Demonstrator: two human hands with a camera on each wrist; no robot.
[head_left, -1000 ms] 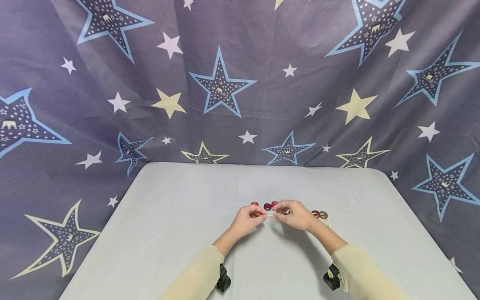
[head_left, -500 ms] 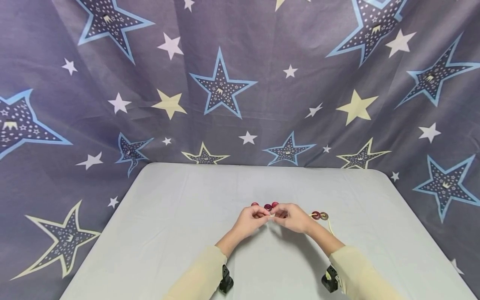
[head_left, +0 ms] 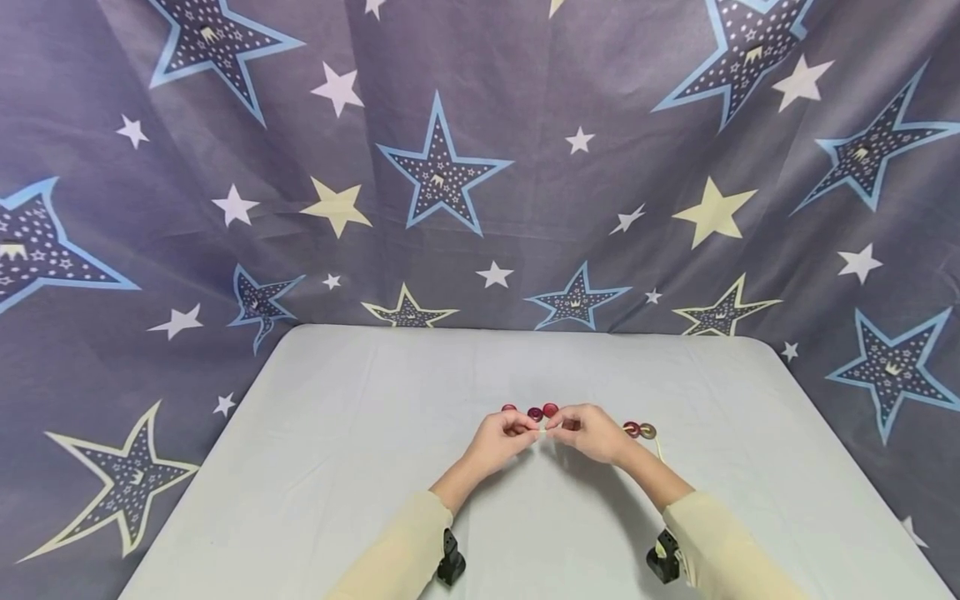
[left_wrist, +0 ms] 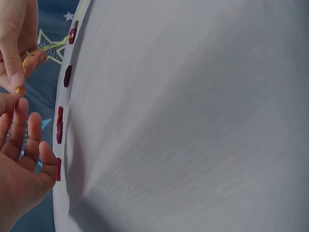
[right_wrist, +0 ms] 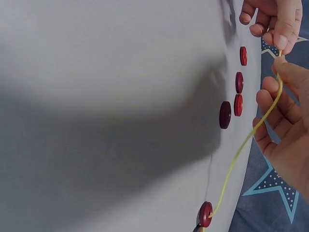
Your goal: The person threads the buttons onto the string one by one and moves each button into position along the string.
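Observation:
In the head view, my left hand (head_left: 504, 440) and right hand (head_left: 588, 432) meet above the table, fingertips almost together. Both pinch a thin yellow string (right_wrist: 240, 150), thumb against index finger, with a short piece of it between them. From my right fingers the string runs down to a dark red button (right_wrist: 206, 214) that is threaded on it. A brownish button (head_left: 648, 431) sits beside that one, with string across it. Loose buttons lie just beyond my hands: a dark maroon one (right_wrist: 225, 115), a bright red one (right_wrist: 243, 56) and others close by.
A pale cloth covers the table (head_left: 360, 417). Behind it hangs a dark star-patterned curtain (head_left: 480, 167). Black wrist cameras (head_left: 451, 560) are strapped at both sleeves. More string trails past the threaded buttons to the right.
The fingertips came closer together on the string half a second ago and now stand slightly apart again, with a short bit of string showing. The buttons on the table have not moved.

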